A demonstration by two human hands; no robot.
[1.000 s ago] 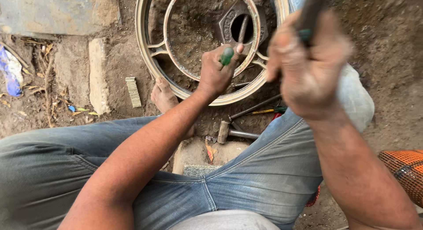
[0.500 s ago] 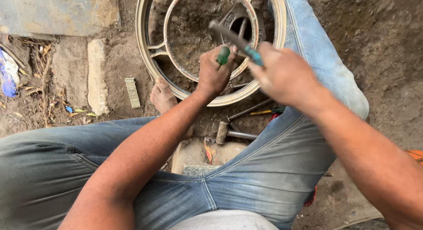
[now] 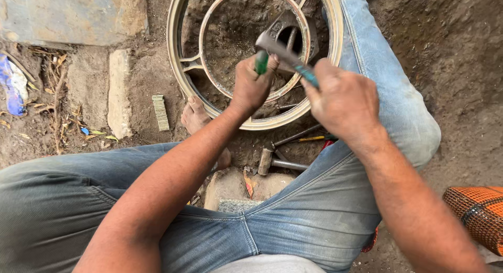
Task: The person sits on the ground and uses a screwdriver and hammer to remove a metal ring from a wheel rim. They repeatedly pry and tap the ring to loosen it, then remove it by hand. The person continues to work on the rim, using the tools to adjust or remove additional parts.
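A large round metal wheel rim [image 3: 181, 69] lies flat on the dirt ground [image 3: 445, 58], right in front of the seated person's knees, and everything else is best placed against it. Inside the rim's inner ring, toward its right side, sits a dark hub block [image 3: 283, 29] with an opening in it. The left hand [image 3: 251, 87] rests over the near edge of the rim, closed in a fist around a green-handled tool [image 3: 261, 62] that stands roughly upright, its shaft pointing down toward the inner ring just left of the hub block. The right hand [image 3: 346, 103] is over the rim's near right edge, closed around the teal grip of a hammer [image 3: 285, 53]; the hammer's long axis runs up and to the left from that hand, so its grey head lies directly above the top of the green-handled tool and appears to be touching it or just short of it. The left hand is the nearer of the two to the hub block. Just outside the rim's near edge, between the person's legs, lie a second hammer [image 3: 275, 162] and some thin rods [image 3: 298, 137], beside a bare foot [image 3: 195, 116].
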